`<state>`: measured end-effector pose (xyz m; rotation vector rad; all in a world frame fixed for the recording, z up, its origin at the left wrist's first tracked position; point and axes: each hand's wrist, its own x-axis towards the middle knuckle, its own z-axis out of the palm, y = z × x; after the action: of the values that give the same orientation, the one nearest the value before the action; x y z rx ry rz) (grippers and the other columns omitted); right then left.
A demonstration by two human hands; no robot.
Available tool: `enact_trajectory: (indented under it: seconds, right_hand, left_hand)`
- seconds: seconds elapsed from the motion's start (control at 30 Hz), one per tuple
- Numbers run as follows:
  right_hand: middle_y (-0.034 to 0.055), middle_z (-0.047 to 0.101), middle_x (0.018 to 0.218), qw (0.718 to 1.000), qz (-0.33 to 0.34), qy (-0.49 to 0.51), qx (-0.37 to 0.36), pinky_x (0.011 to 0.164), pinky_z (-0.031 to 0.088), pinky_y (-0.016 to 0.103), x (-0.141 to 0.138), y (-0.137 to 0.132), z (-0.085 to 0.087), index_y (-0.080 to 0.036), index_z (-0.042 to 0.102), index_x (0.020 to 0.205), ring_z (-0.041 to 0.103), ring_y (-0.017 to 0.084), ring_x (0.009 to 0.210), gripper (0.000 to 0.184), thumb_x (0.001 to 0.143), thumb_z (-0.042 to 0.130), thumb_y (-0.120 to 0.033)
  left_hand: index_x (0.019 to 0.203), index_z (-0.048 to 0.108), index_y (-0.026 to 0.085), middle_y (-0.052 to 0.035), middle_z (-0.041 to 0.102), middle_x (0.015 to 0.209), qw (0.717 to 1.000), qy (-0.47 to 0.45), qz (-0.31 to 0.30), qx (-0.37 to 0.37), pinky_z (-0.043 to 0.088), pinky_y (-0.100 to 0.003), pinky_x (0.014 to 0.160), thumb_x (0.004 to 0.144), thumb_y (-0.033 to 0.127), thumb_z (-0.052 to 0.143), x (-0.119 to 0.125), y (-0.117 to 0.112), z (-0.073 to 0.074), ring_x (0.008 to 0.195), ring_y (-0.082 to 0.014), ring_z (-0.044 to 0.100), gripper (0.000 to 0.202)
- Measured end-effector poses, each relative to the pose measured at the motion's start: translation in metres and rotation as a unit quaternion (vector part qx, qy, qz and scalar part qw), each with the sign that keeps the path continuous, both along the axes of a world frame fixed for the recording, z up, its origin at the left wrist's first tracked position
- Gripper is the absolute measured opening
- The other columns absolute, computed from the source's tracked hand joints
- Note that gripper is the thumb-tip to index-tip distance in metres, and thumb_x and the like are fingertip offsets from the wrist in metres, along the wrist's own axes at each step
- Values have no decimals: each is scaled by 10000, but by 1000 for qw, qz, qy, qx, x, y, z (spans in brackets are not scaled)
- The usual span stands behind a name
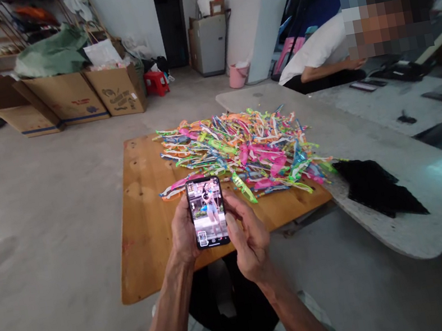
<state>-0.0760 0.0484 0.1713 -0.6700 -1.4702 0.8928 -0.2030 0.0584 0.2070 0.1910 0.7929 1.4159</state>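
Observation:
A smartphone (208,213) with a lit screen is held upright over the near edge of a wooden table (145,219). On the screen a standing figure in light-coloured shorts can be seen. My left hand (183,233) is closed around the phone's left side. At its right side is my right hand (251,237), fingers curled against the edge and thumb beside the lower right of the screen. Just beyond the phone lies a broad heap of brightly coloured plastic toy-like pieces (262,155) in pink, green, orange, blue and white; their exact kind cannot be made out.
A grey table (371,144) adjoins on the right, with black sheets or bags (378,186) on it. Another person (320,48) leans over its far side. Cardboard boxes (68,98), a red stool (156,83) and a pink bucket (238,75) stand farther back.

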Motion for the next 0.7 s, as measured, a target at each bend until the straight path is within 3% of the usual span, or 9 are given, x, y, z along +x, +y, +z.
enact_trajectory:
  seconds: [0.3, 0.7]
  right_hand:
    - [96, 581, 1420, 1000, -19, -16, 8, 1068, 532, 430, 0, 0, -4, -238, 534, 1421, 592, 253, 1274, 406, 1017, 507, -278]
    - [117, 589, 1402, 1000, -5, -11, -14, 1075, 529, 489, 1, -2, -5, -228, 526, 1429, 619, 272, 1231, 421, 1015, 510, -300]
  left_hand:
    - [874, 667, 109, -110, 735, 779, 1000, -30, 6, 2, 594, -364, 784, 1017, 387, 357, 0, 0, -3, 809, -256, 731, 440]
    - [910, 688, 83, -124, 740, 805, 999, -25, 21, 3, 598, -382, 784, 993, 390, 414, -1, 0, -5, 768, -257, 731, 419]
